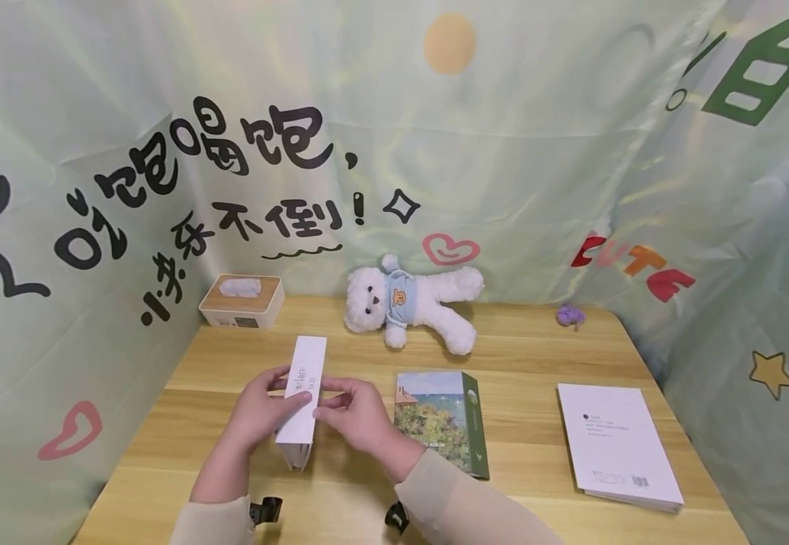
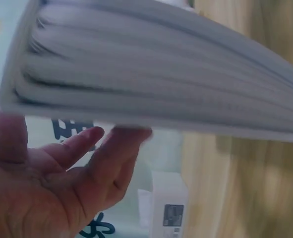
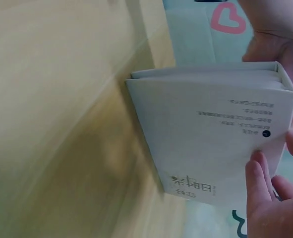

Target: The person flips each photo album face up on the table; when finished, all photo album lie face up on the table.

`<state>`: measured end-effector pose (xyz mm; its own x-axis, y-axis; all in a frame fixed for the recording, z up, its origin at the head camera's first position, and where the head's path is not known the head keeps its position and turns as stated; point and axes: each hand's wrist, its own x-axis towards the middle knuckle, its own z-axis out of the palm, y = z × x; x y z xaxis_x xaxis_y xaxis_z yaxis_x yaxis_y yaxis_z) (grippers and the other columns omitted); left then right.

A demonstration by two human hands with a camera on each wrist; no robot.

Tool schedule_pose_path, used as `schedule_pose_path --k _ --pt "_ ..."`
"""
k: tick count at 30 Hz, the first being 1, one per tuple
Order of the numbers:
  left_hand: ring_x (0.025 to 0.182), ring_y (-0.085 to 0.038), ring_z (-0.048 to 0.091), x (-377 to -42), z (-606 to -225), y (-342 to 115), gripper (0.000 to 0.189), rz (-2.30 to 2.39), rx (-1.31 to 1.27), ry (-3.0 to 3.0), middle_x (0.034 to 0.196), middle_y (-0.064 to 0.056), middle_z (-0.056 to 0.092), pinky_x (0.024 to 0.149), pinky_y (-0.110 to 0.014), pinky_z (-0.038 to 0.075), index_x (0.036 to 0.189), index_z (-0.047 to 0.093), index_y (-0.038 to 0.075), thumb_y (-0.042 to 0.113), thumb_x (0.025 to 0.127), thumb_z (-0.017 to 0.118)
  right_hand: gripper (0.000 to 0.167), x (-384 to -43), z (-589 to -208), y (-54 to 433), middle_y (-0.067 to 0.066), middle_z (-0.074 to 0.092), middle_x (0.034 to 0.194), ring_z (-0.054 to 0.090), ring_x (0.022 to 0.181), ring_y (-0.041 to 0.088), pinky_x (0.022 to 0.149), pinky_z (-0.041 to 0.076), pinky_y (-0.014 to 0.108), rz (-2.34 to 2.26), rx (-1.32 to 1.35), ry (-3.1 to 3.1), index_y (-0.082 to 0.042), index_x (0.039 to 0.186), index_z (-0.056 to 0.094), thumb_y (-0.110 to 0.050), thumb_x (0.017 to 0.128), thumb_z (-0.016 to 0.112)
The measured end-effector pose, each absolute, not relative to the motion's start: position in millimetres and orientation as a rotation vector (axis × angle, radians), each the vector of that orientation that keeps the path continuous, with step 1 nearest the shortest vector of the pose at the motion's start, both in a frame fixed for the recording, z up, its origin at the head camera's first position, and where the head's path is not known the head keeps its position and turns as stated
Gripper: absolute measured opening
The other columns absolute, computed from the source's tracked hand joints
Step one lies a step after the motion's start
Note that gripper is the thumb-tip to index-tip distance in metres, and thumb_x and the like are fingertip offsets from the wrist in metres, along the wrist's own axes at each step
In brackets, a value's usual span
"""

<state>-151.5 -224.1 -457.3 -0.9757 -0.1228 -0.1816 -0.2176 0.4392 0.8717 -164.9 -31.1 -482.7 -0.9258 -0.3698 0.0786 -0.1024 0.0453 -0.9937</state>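
1. With twelve o'clock pointing away from the person, the white book [image 1: 297,424] is between the two hands, at about seven on the bench [image 1: 531,409] as a whole, and stands with its spine [image 1: 311,352] uppermost.
2. The spine's long axis runs almost from twelve to six, its far end leaning slightly toward one. The page ends show at the near, six o'clock end. Whether the lower edge bears on the bench, I cannot tell.
3. The left hand [image 1: 258,409] is at the book's eight to nine o'clock side and is grasping it: the thumb lies over the spine, while the fingers are against the left cover.
4. The right hand [image 1: 360,412] comes in from about four o'clock. Its fingertips touch the right cover close to the spine, the fingers relaxed, not wrapped round the book.
5. Neither hand is nearer, since both are in contact; in my judgement the left has the firmer hold, so the upright spine between thumb and fingertips is the relation that matters most.
6. From the book, the green photo album [image 1: 428,435] lies just past three, beyond the right hand; a second white book [image 1: 622,450] lies well apart in the same direction. The plush bear [image 1: 406,303] is at two, the tissue box [image 1: 241,304] at eleven.
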Motion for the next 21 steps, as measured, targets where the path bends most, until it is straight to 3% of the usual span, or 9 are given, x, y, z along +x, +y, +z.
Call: schedule_pose_path --k 9,13,21 --pt "0.112 -0.042 0.067 -152 -453 -221 0.08 1.559 -0.299 2.707 0.136 -0.03 0.06 0.075 -0.037 0.061 0.15 0.049 -0.008 0.021 0.087 0.088 0.036 -160 -487 -34 0.021 0.07 0.133 0.066 0.081 0.008 0.069 0.059 0.023 -1.834 -0.571 2.265 0.005 0.13 0.07 -0.01 0.098 0.076" --pt "0.105 -0.038 0.068 -153 -454 -218 0.086 1.518 -0.297 2.743 0.135 -0.03 0.06 0.07 -0.034 0.06 0.149 0.048 -0.009 0.027 0.084 0.091 0.034 -159 -489 -34 0.019 0.07 0.133 0.065 0.081 0.007 0.069 0.058 0.023 -1.84 -0.566 2.269 0.002 0.13 0.071 -0.009 0.099 0.074" --pt "0.1 -0.032 0.064 -152 -452 -213 0.093 1.396 -0.319 2.82 0.131 -0.027 0.065 0.074 -0.035 0.052 0.146 0.053 -0.008 0.04 0.078 0.094 0.028 -160 -493 -34 0.016 0.073 0.128 0.069 0.09 0.009 0.078 0.059 0.021 -1.88 -0.596 2.248 0.0 0.123 0.076 -0.001 0.096 0.075"
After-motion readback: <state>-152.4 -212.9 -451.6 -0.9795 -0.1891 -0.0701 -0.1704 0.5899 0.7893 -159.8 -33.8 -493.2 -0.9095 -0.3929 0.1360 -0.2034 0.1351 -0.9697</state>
